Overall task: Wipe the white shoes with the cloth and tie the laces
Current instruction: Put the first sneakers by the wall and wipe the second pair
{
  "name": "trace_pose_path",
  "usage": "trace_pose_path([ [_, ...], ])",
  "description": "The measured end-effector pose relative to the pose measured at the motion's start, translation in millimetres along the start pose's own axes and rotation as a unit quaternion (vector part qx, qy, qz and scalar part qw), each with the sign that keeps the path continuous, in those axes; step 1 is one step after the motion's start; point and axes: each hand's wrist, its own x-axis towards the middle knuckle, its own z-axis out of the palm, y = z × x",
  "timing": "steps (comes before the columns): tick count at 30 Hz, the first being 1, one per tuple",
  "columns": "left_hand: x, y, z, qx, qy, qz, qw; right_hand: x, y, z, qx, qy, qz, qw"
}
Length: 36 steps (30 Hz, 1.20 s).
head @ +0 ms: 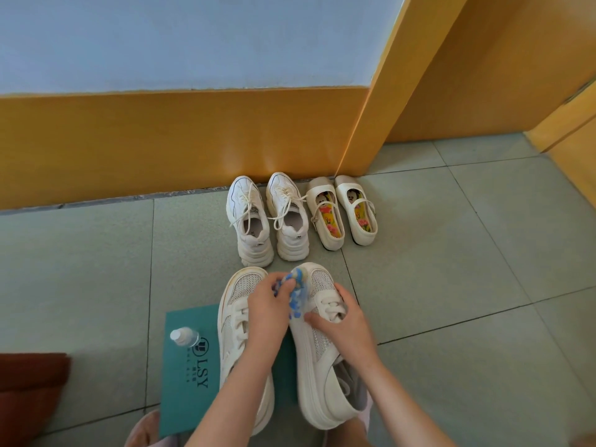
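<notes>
while curled round cloth, left hand beside shoe

Bright, even light is cast; glare is seen on the orange skirting beyond the left hand. Frame edges are bowed; the cloth is blurred.

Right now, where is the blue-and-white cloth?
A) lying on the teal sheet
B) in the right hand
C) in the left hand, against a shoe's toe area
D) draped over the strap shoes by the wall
C: the left hand grips the cloth against the front of the white shoe, which the right hand holds at the laces.
</notes>
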Motion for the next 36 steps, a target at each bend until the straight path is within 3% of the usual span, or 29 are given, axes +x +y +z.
trace_pose_path([
  [10, 58, 29, 7, -0.085, -0.036, -0.069, 0.993, -1, 0, 0, -0.005, -0.001, 0.006, 1.0],
  [18, 60, 0, 26, 0.054, 0.027, 0.011, 0.998, 0, 0, 3, -0.018, 0.002, 0.006, 1.0],
  [22, 54, 5, 22, 0.091, -0.029, 0.093, 0.991, 1, 2, 4, -0.024, 0.004, 0.003, 1.0],
  [28, 53, 5, 12, 0.1, -0.123, 0.086, 0.984, -1, -2, 2, -0.022, 0.005, -0.003, 1.0],
  [36, 53, 3, 13, 0.125, -0.092, 0.089, 0.984, -1, 1, 7, -0.036, 0.005, -0.003, 0.999],
])
